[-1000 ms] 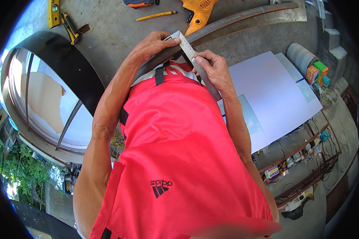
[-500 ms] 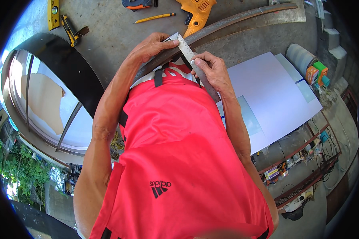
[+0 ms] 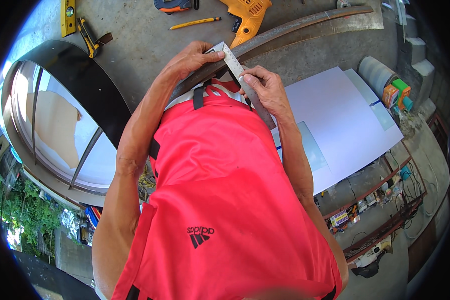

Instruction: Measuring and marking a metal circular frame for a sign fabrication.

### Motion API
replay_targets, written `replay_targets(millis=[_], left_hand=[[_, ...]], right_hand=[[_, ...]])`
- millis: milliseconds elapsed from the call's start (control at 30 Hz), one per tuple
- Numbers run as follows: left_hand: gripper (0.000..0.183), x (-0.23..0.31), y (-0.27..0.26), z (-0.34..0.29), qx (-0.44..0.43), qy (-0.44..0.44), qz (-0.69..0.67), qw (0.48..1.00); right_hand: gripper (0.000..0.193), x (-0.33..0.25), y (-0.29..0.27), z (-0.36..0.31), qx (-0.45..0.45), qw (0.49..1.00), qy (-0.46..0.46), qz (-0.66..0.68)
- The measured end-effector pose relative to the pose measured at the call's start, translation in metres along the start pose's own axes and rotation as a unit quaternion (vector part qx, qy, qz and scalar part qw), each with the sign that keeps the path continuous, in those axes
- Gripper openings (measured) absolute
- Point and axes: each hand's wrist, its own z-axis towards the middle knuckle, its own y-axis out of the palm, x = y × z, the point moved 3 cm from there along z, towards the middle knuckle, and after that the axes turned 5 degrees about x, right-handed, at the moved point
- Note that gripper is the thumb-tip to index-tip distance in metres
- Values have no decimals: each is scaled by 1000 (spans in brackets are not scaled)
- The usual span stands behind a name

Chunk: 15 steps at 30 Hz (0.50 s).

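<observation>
A metal try square [image 3: 255, 95] lies across a curved, rusty metal bar [image 3: 280, 36] in front of my body. My left hand [image 3: 195, 56] is closed on the square's corner end, its thumb pressed on the metal and the other fingers partly hidden. With thumb and fingers, my right hand [image 3: 265, 89] pinches the blade farther along. The blade's other end points back toward my red shirt [image 3: 220, 165]. Beyond the bar lies a yellow power drill [image 3: 250, 17], beside a yellow pencil [image 3: 195, 23].
At the left stands a round black-rimmed frame [image 3: 70, 70]. A yellow spirit level [image 3: 68, 17], a utility knife [image 3: 89, 37] and a tape measure [image 3: 172, 4] lie on the concrete floor. White sheet panels [image 3: 345, 120] lie at the right, near a rack of tools [image 3: 370, 205].
Both hands and the square stay almost still. Something blue and red has come into sight beyond my left upper arm.
</observation>
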Motion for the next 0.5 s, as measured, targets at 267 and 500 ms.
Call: replay_targets(millis=[267, 500], left_hand=[[49, -1, 2, -1, 36, -2, 18, 999], [51, -7, 1, 3, 50, 4, 30, 998]], right_hand=[[22, 3, -1, 1, 3, 1000, -15, -8], [21, 5, -2, 4, 4, 999, -37, -26]])
